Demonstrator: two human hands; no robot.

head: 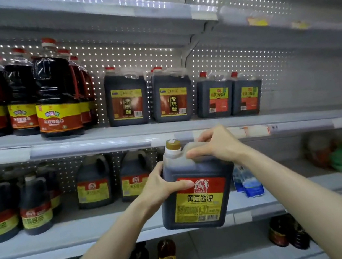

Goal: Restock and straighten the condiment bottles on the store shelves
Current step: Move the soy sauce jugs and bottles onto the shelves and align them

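While left hand [166,187], right hand [216,144] hold jug [202,206], twin jugs [94,188] stand left.

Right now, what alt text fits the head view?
Both hands hold a dark soy sauce jug before the shelves: the right hand grips it from above, the left hand clasps its side. Similar jugs stand behind, further left.

2 bare forearms reach up from the lower edge toward frame centre. The left hand [164,186] clasps the side of the jug [201,201], thumb forward; the right hand [216,144] curls over its top handle.
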